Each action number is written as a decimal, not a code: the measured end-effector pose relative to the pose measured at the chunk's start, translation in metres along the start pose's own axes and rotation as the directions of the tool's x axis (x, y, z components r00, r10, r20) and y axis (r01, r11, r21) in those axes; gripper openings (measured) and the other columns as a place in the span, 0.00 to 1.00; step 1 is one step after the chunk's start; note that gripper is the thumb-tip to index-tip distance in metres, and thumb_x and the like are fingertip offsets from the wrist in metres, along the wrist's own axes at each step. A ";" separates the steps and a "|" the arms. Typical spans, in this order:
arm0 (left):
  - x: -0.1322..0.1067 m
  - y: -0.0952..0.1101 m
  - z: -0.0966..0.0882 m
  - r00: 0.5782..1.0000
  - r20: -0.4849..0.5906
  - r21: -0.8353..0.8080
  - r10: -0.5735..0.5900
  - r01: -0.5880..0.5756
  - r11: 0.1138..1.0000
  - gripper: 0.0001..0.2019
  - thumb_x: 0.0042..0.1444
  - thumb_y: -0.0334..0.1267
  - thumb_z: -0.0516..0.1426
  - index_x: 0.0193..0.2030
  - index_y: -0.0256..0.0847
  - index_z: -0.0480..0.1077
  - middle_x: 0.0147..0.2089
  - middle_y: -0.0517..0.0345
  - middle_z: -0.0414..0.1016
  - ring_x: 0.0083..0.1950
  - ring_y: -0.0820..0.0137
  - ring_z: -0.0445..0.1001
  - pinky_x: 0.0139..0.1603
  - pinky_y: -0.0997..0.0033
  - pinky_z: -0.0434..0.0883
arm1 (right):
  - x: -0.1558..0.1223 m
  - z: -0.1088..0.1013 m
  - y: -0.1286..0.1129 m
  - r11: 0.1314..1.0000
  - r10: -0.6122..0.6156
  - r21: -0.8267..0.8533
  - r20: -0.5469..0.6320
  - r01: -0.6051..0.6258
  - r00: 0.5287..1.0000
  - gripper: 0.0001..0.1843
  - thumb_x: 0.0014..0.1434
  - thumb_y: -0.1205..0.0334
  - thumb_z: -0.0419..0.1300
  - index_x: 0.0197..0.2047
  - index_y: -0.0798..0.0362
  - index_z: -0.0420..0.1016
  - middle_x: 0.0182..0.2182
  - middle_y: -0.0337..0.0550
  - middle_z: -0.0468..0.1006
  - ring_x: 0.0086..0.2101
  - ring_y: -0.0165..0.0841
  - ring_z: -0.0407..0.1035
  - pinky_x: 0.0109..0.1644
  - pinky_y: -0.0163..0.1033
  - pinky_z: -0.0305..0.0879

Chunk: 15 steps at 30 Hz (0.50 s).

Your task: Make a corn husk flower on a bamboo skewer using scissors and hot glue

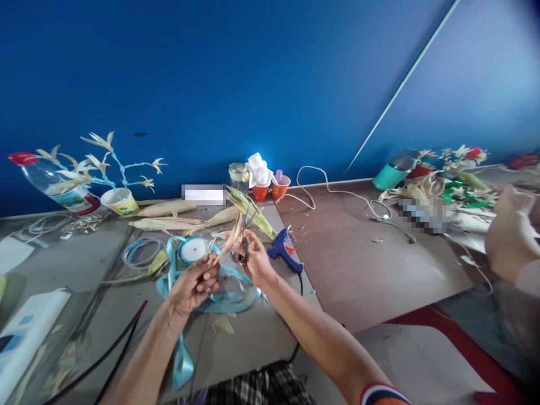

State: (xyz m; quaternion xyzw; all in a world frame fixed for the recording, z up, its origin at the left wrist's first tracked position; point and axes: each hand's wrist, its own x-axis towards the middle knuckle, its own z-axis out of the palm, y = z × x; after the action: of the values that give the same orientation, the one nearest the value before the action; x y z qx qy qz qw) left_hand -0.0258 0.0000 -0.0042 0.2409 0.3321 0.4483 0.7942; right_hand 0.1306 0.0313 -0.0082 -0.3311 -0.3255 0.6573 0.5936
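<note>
Low over the near table, my left hand [197, 284] pinches the lower end of a pale dried corn husk piece [230, 243]. My right hand [256, 260] grips a pair of scissors [243, 250] by the dark handles, with the blades pointing up beside the husk. Whether the blades touch the husk cannot be made out. Beneath and behind both hands lie a light blue ribbon [230, 301] and its white-centred spool [193, 251]. A blue glue gun [287, 252] rests just right of my right hand.
Corn husks [169, 208] lie along the back. A yellow paper cup [120, 201] holds husk flowers, beside a tilted plastic bottle [73, 194]. Red cups [280, 187] and a jar [239, 177] stand by the wall. A white cable [350, 191] crosses the brown table. Another person's arm [510, 236] is at right.
</note>
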 end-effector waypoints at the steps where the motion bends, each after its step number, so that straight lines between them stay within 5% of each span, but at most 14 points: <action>1: 0.000 -0.001 -0.001 1.000 0.002 0.007 0.003 -0.003 1.000 0.07 0.50 0.33 0.61 0.33 0.38 0.66 0.18 0.73 0.55 0.12 0.87 0.46 0.16 0.83 0.55 | 0.000 0.000 -0.001 1.000 0.021 0.018 0.002 -0.021 1.000 0.22 0.41 0.54 0.68 0.38 0.50 0.66 0.25 0.33 0.70 0.16 0.20 0.51 0.17 0.28 0.48; 7: 0.000 -0.005 0.002 1.000 0.018 0.144 0.014 -0.017 0.989 0.10 0.53 0.42 0.60 0.32 0.37 0.68 0.20 0.66 0.63 0.14 0.84 0.55 0.18 0.80 0.58 | 0.000 0.001 -0.005 0.998 0.041 0.049 -0.038 -0.039 0.998 0.24 0.36 0.58 0.71 0.36 0.51 0.65 0.21 0.31 0.69 0.19 0.22 0.59 0.19 0.27 0.50; 11: -0.002 -0.008 0.008 0.991 -0.009 0.248 0.135 -0.128 0.960 0.18 0.50 0.53 0.60 0.33 0.37 0.69 0.22 0.61 0.67 0.18 0.79 0.61 0.19 0.77 0.59 | 0.000 0.001 -0.001 0.999 0.011 -0.033 -0.064 -0.013 0.998 0.26 0.36 0.54 0.71 0.36 0.50 0.63 0.21 0.30 0.68 0.18 0.22 0.55 0.19 0.28 0.50; 15: 0.002 -0.009 0.007 0.971 -0.068 0.376 0.231 -0.190 0.907 0.15 0.47 0.47 0.63 0.29 0.38 0.68 0.21 0.63 0.66 0.19 0.78 0.62 0.20 0.77 0.58 | 0.002 0.000 0.002 0.994 -0.027 -0.109 -0.034 0.023 0.999 0.26 0.39 0.51 0.69 0.37 0.49 0.62 0.21 0.30 0.66 0.18 0.22 0.56 0.20 0.28 0.52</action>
State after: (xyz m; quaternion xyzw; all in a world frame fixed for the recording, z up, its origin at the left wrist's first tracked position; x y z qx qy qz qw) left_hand -0.0146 -0.0031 -0.0067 0.3940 0.4256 0.4742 0.6624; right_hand 0.1296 0.0332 -0.0099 -0.3707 -0.3543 0.6251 0.5885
